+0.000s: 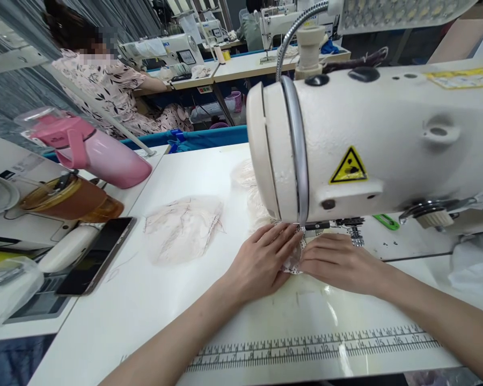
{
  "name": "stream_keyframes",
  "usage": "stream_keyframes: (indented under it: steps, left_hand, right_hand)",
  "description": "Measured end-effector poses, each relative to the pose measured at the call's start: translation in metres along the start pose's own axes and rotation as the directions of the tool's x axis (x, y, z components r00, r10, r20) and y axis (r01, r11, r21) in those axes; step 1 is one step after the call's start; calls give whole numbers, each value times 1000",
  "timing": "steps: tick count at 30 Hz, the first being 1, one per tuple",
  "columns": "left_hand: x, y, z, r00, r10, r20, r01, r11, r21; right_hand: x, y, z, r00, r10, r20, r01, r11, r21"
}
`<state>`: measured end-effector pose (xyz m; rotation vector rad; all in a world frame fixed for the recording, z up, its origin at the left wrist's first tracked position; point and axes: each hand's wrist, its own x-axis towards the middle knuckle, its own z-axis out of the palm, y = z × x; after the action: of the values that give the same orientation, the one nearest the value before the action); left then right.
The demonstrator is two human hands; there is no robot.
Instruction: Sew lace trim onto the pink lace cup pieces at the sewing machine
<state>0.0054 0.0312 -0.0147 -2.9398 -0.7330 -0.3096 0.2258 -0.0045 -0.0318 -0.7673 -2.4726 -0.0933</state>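
Under the head of the white sewing machine [342, 128], both my hands are on a small piece of pale lace fabric [293, 264]. My left hand [261, 260] lies flat on its left side, fingers stretched toward the needle area. On the right edge, my right hand [336, 262] has its fingers pressed together on the fabric. The needle and presser foot are mostly hidden by my fingers and the machine head. Behind my left hand, more sheer pale fabric [257, 206] lies beside the machine. Another sheer pale piece [185, 228] rests flat on the table to the left.
A phone [96, 257], an amber cup [72, 195] and a pink bottle [96, 150] are at the left. A printed ruler [306, 348] runs along the table's front. Green thread snips [386, 221] lie behind my right hand. A co-worker [100, 80] sits beyond the table.
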Motion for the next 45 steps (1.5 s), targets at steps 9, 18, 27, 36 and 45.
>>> stream_keyframes:
  steps: [9, 18, 27, 36, 45]
  left_hand:
    - [1, 0, -1, 1000, -10, 8, 10, 999, -30]
    - [0, -1, -2, 1000, -3, 24, 4, 1000, -18]
    - [2, -4, -6, 997, -27, 72, 29, 999, -28]
    - [6, -1, -6, 995, -48, 89, 49, 999, -10]
    - [9, 3, -8, 997, -56, 47, 56, 998, 0]
  right_hand:
    - [-2, 1, -1, 1000, 0, -6, 0, 1000, -8]
    - [-2, 0, 0, 1000, -7, 2, 7, 1000, 6]
    - [-3, 0, 6, 999, -25, 32, 23, 998, 53]
    - [-5, 2, 8, 999, 11, -34, -10, 1000, 29]
    - [1, 2, -2, 997, 62, -53, -66, 995, -71]
